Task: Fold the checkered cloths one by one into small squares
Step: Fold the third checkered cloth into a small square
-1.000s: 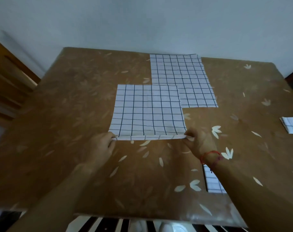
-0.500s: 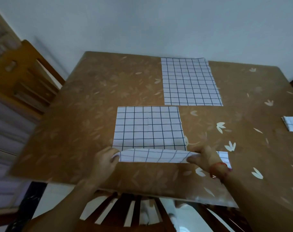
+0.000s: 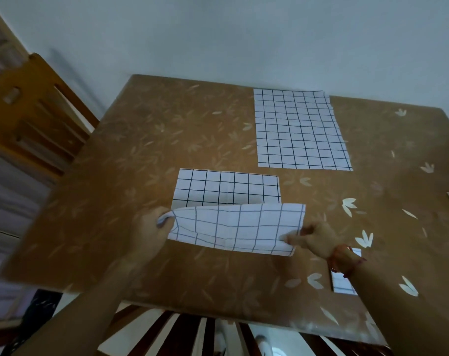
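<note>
**While the fold hangs mid-air: skew risk**

While the counter (image 3: 166,140) carries one flat checkered cloth (image 3: 300,129) at its far edge, the working cloth (image 3: 233,227) lies towards the front edge with its near side raised. Both hands are grasping: the left hand (image 3: 149,229) and right hand (image 3: 315,240) each pinch a raised corner. Judged risk: uneven carry or sag would skew the crease. No brand or writing is legible.

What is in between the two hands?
The lifted flap of the cloth stretches between them. The left hand and the right hand each pinch one corner of it. The head view shows this.
</note>
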Tool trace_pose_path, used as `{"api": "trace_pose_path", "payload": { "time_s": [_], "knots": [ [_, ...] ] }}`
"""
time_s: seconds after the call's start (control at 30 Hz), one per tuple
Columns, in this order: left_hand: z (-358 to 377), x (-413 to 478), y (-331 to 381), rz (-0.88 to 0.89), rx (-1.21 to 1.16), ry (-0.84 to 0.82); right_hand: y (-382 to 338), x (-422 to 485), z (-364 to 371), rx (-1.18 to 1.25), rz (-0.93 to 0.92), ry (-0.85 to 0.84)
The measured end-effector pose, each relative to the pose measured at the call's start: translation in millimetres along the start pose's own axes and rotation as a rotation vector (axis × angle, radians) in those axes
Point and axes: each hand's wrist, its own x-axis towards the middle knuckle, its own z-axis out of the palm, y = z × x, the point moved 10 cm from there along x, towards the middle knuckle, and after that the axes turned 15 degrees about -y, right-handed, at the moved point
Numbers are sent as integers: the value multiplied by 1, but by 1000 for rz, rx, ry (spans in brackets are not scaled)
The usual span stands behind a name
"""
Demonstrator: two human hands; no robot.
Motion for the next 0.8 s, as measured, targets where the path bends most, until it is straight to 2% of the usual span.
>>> {"api": "trace_pose_path", "payload": {
  "time_s": [0.07,0.1,0.13,0.23,0.3,0.43,0.53,0.63,0.8],
  "knots": [
    [-1,17,-4,-13,-42,-8,67,43,4,-6,88,-97],
    [-2,25,-6,-17,-65,-13,71,47,4,38,73,-102],
    [-1,33,-7,-21,-80,-17,54,43,6,97,74,-74],
    [-2,55,-17,-70,-119,2,-58,-3,6,144,-42,84],
    [-2,67,-27,-122,-156,20,-61,11,0,221,-87,125],
    [2,81,-43,-182,-132,63,-65,32,-13,189,-42,222],
    [19,81,-44,-112,-37,37,-69,46,-13,218,-13,206],
    [53,73,-43,7,17,-82,-68,59,-12,272,-2,193],
    [111,48,-37,124,184,-238,-61,72,-15,285,56,273]
  ]
}}
